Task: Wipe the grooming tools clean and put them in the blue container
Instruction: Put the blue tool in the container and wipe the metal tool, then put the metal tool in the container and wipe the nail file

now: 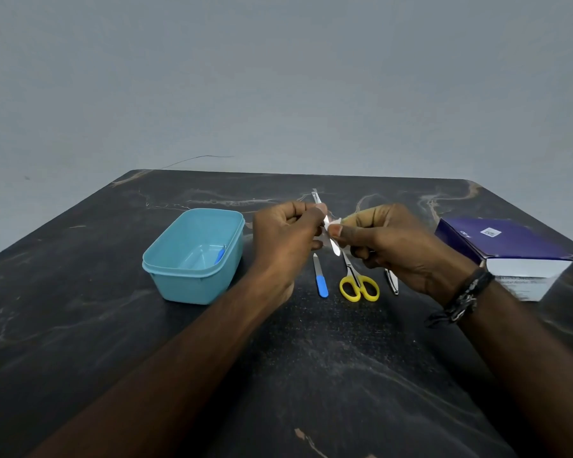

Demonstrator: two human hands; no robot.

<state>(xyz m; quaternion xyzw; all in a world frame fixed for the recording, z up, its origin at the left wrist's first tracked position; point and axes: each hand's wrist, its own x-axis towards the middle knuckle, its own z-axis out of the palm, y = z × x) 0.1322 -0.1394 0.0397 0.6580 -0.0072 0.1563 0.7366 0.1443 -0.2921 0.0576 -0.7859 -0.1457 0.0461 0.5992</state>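
My left hand grips a slim silver metal tool, its tip poking up past the fingers and its lower end showing below. My right hand pinches a small white wipe against that tool. The blue container stands open to the left, with one blue-handled tool inside. On the table under my hands lie a blue-handled nail file, yellow-handled scissors and a silver nail clipper, partly hidden by my right hand.
A purple and white box sits at the right edge of the dark marbled table. A grey wall rises behind the table's far edge. A dark bracelet is on my right wrist.
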